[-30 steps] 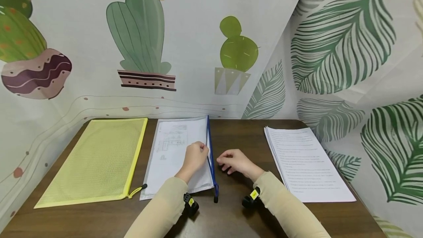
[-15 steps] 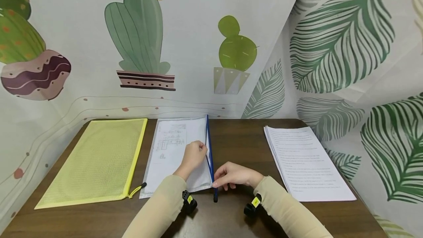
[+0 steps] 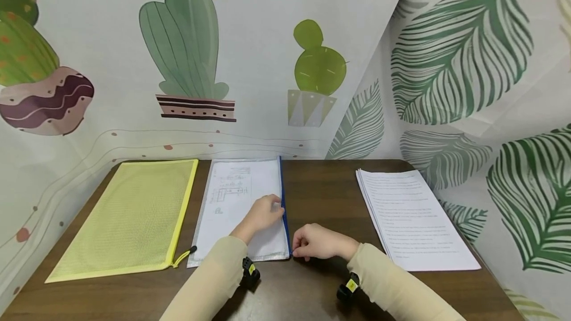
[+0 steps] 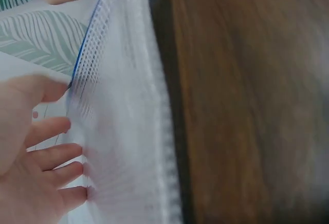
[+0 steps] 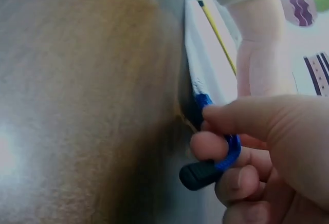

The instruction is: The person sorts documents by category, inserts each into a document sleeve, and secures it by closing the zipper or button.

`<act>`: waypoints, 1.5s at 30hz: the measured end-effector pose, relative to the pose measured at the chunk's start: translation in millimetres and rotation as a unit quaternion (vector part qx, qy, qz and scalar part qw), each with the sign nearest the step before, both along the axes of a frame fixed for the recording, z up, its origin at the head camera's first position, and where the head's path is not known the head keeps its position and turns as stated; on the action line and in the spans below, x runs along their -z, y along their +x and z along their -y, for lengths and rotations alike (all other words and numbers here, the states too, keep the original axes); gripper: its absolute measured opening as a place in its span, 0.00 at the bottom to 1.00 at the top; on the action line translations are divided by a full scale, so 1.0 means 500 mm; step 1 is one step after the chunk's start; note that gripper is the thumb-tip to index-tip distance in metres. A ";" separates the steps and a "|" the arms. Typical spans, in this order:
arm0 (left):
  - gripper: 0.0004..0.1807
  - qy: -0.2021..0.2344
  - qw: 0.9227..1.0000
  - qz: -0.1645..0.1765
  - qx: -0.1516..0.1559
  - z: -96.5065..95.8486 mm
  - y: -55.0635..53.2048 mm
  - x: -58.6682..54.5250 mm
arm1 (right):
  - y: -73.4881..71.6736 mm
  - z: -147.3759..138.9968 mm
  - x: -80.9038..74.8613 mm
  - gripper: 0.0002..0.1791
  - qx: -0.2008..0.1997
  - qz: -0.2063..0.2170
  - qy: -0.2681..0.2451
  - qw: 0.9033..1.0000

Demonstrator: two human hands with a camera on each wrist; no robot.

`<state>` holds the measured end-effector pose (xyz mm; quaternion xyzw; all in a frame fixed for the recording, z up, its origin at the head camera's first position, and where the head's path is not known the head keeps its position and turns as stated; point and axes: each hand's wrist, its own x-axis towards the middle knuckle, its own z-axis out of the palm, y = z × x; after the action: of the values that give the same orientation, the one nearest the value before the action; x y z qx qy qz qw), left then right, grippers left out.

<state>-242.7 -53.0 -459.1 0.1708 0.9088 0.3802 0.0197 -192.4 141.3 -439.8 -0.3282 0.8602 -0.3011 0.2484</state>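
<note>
A white mesh zipper pouch [image 3: 223, 232] with papers inside lies on the brown table, its blue zipper edge [image 3: 286, 232] facing right. Along that edge, my left hand [image 3: 263, 214] touches the pouch with its fingers spread apart, as the left wrist view [image 4: 38, 147] also shows. At the pouch's near right corner, my right hand [image 3: 321, 241] pinches the blue cord zipper pull [image 5: 234, 149] between thumb and forefinger. The pull's black end [image 5: 198, 175] pokes out below the forefinger. The zipper slider is hidden behind the fingers.
To the left lies a yellow mesh zipper pouch [image 3: 129, 212] with a black-tipped yellow pull [image 3: 184, 255]. A stack of printed paper [image 3: 415, 222] rests at the right of the table [image 3: 325, 187]. A patterned cloth wall [image 3: 258, 63] stands behind.
My right hand has come down and left to the pouch's near corner and taken hold of the zipper pull. My left hand has loosened its fingers; the gap along the zipper edge looks narrower.
</note>
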 end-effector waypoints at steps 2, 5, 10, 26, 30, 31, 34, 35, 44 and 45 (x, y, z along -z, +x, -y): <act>0.24 -0.025 0.999 0.012 0.030 0.005 -0.001 0.001 | 0.006 0.004 -0.004 0.04 -0.009 -0.050 0.024 0.998; 0.33 -0.064 0.995 0.037 0.065 0.012 0.003 -0.001 | 0.015 0.008 -0.008 0.04 -0.022 -0.124 0.056 0.991; 0.50 -0.124 0.985 0.078 0.096 0.018 0.011 -0.011 | 0.032 0.009 -0.005 0.06 -0.050 -0.246 0.102 0.963; 0.65 -0.263 0.955 0.079 0.114 0.003 0.019 -0.021 | 0.047 0.009 0.037 0.10 -0.110 -0.545 0.123 0.822; 0.65 -0.267 0.953 0.084 0.113 0.001 0.019 -0.022 | 0.047 0.010 0.038 0.10 -0.102 -0.534 0.116 0.831; 0.65 -0.269 0.953 0.084 0.113 0.001 0.019 -0.022 | 0.047 0.010 0.037 0.10 -0.099 -0.529 0.113 0.835; 0.66 -0.266 0.953 0.088 0.112 0.002 0.018 -0.019 | 0.047 0.011 0.036 0.10 -0.089 -0.510 0.104 0.849; 0.66 -0.266 0.954 0.088 0.112 0.002 0.018 -0.018 | 0.046 0.011 0.036 0.10 -0.086 -0.505 0.101 0.853; 0.66 -0.271 0.952 0.077 0.116 0.002 0.016 -0.013 | 0.045 0.017 0.028 0.11 -0.061 -0.480 0.097 0.870; 0.66 -0.271 0.952 0.076 0.117 0.002 0.016 -0.013 | 0.045 0.017 0.027 0.12 -0.059 -0.474 0.101 0.872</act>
<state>-234.7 -53.9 -452.4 0.2348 0.9471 0.1265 0.1785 -169.8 132.7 -453.1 -0.4544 0.8797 -0.0052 -0.1404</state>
